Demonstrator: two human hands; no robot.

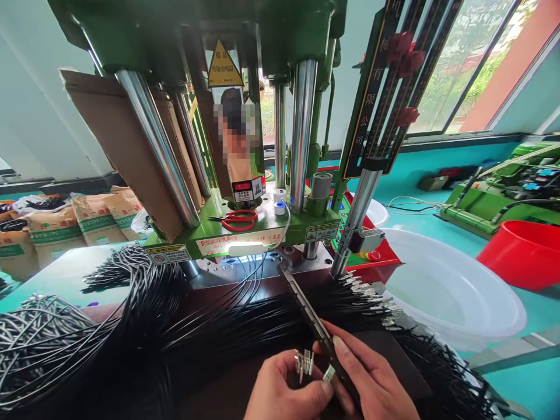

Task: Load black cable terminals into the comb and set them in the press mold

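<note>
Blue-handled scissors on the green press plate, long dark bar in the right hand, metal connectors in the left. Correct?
No, the scissors have red handles, per the head view. Rest holds: on the green press plate, long dark bar in right hand, metal connectors in left hand.

Green press (301, 29): cut off, twelve o'clock
Person's head (234, 114): pixelated, eleven o'clock
Red tub (520, 254): cut off, three o'clock
Silver connectors (305, 363): partly covered by left hand (286, 391), six o'clock
</note>
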